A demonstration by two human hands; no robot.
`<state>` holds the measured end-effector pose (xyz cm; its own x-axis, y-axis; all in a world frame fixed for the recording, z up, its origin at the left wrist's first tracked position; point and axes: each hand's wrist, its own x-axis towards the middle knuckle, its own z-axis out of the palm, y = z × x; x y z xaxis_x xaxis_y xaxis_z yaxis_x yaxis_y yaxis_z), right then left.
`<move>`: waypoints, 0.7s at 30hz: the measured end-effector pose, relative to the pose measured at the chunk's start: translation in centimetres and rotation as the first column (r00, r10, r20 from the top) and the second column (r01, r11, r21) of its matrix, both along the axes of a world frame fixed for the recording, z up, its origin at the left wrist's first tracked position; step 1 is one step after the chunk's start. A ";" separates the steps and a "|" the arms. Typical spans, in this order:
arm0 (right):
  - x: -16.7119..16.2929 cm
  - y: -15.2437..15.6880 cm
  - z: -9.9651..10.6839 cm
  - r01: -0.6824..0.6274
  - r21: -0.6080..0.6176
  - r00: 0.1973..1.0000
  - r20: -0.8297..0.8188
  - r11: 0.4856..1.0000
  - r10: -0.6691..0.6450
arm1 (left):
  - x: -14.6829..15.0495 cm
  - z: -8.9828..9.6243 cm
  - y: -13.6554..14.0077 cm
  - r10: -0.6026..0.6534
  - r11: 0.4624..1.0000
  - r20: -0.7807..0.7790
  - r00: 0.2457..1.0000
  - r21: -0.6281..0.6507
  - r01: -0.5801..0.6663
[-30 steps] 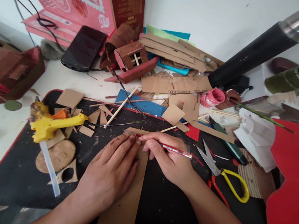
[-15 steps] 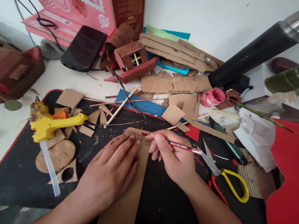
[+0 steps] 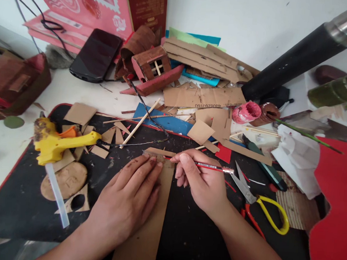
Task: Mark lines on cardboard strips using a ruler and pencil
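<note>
My left hand (image 3: 132, 190) lies flat with fingers stretched out, pressing on a long strip of brown cardboard (image 3: 140, 242). Under its fingertips is a see-through strip (image 3: 148, 153), perhaps a ruler, mostly hidden by the fingers. Pinched in my right hand (image 3: 202, 183) is a slim red and black pencil (image 3: 208, 166) with a silvery end pointing right. Its tip reaches the cardboard's far end beside my left fingertips. Scissors (image 3: 250, 196) with yellow and red handles lie spread to the right of my right hand.
On the black mat (image 3: 17, 198) at left sit a yellow glue gun (image 3: 65, 140) and cardboard scraps. Behind are a phone (image 3: 96, 55), a small model house boat (image 3: 152, 71), stacked cardboard (image 3: 202, 58) and paint jars (image 3: 246, 112). A green cutter (image 3: 261, 168) and red sheet (image 3: 336, 204) are at right.
My right hand and the pencil have shifted very slightly to the right along the cardboard's far end. My left hand stays in place.
</note>
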<state>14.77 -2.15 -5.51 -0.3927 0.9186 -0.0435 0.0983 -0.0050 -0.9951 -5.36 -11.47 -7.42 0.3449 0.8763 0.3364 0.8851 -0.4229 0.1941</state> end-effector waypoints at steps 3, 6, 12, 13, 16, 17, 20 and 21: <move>0.0 0.0 0.0 -0.002 -0.005 1.000 0.000 1.000 0.002 | 0.0 0.0 0.0 0.006 1.000 0.005 1.000 -0.003 -0.006; 0.0 -0.1 0.0 0.011 0.002 1.000 -0.003 1.000 -0.011 | 0.0 0.1 0.1 0.013 1.000 0.003 1.000 0.003 -0.013; 0.3 -0.1 0.0 0.097 -0.047 0.993 -0.064 0.994 -0.100 | 0.0 0.1 0.2 0.007 1.000 -0.005 1.000 0.009 -0.007; 0.4 0.0 0.0 0.109 -0.057 0.991 -0.071 0.992 -0.113 | 0.0 0.1 0.2 0.004 1.000 -0.009 1.000 0.008 -0.004; 0.5 0.1 0.0 0.119 -0.072 0.990 -0.069 0.990 -0.124 | 0.0 0.1 0.2 0.002 1.000 -0.004 1.000 0.008 -0.002; 0.5 0.1 -0.1 0.109 -0.067 0.992 -0.058 0.992 -0.113 | 0.0 0.1 0.2 0.004 1.000 -0.001 1.000 0.010 -0.004; 0.6 0.0 -0.2 0.056 -0.021 0.998 -0.015 0.998 -0.056 | 0.0 0.2 0.2 0.005 1.000 0.000 1.000 0.014 -0.005; 0.6 0.0 -0.3 0.041 -0.007 0.999 -0.003 0.999 -0.041 | 0.0 0.2 0.2 0.006 1.000 0.000 1.000 0.013 -0.006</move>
